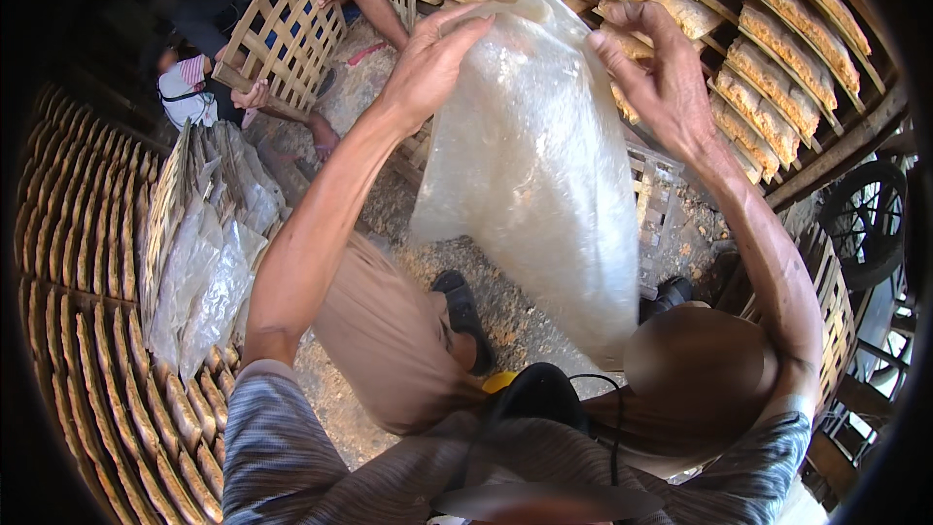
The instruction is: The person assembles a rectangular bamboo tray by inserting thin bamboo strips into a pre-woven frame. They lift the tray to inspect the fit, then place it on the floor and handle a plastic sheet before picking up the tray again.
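A large translucent plastic sheet (pixel 539 126) hangs between my raised hands and drapes down past my knees. My left hand (pixel 428 68) is closed at the sheet's upper left edge, where the plastic folds over at the top. On the other side, my right hand (pixel 666 78) has its thumb and bent fingers pinched at the sheet's right edge. The sheet hides part of the floor and some of a woven bamboo tray (pixel 653 185) behind it.
At upper left, another person's hands hold a woven bamboo tray (pixel 287 24). Crumpled plastic sheets (pixel 209 272) are heaped at left. Racks of orange-brown slabs (pixel 777 78) rise at upper right, with more rows (pixel 92 204) at far left. A black wheel (pixel 863 224) stands at right.
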